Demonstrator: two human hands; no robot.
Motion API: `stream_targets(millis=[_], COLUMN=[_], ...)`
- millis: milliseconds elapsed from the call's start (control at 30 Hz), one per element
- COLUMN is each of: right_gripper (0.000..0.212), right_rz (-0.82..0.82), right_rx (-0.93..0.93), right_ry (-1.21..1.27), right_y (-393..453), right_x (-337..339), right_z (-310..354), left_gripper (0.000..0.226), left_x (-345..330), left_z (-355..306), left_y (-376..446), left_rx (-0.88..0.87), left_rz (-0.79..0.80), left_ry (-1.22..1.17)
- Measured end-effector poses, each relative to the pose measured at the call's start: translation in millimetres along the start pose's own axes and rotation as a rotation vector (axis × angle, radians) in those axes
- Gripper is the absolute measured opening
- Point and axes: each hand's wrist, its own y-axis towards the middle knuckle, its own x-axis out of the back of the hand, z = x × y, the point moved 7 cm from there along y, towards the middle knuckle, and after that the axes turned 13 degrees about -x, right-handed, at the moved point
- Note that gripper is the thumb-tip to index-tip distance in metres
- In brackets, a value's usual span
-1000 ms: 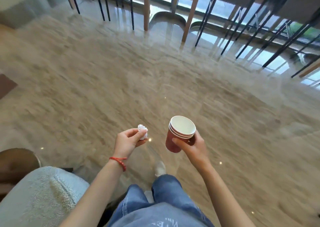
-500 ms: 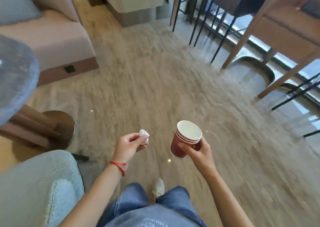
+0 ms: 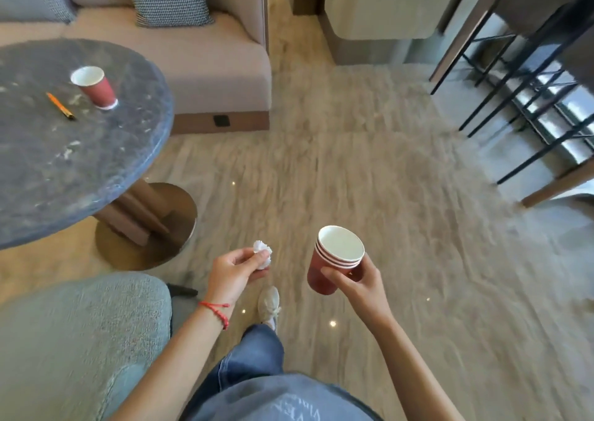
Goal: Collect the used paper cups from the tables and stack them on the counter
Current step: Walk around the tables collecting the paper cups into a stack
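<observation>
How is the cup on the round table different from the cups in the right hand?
The table cup is single; the held cups are a nested stack with several rims. The table cup stands on the round table; the stack is gripped by the right hand above the floor. Both are red outside, white inside, with mouths up.
</observation>
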Motion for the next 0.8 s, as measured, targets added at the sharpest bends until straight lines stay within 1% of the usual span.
stream_targets(millis=[100,333,433,533,633,800], right_gripper=[0.045,0.048,0.049,0.049,0.046,0.048], right_rz=[0.023,0.034,0.039,0.064,0.097,0.188], right_rx=[0.007,0.046,0.038,0.021,0.029,0.054], right_ry=[0.003,0.027,0.023,-0.001,-0.032,-0.092], right_y=[52,148,180,216,262,344], right_x=[-17,-51,-55,-56,-56,-66], right_z=[35,115,134,153,175,221], left_gripper=[0.007,0.005,0.008,0.001,0.001,0.013], left_x=[-6,-18,-23,-29,-40,-64], left_z=[-20,-75,-88,-92,-94,-110], left_y=[58,175,213,247,282,341], left_rx=[-0.013,-0.065,-0.059,-0.031,-0.016,-0.018], left_rz=[-0.006,0.031,-0.004,-0.055,-0.103,-0.185], left_ry=[-0.001,0.038,0.018,0.009,0.004,-0.052])
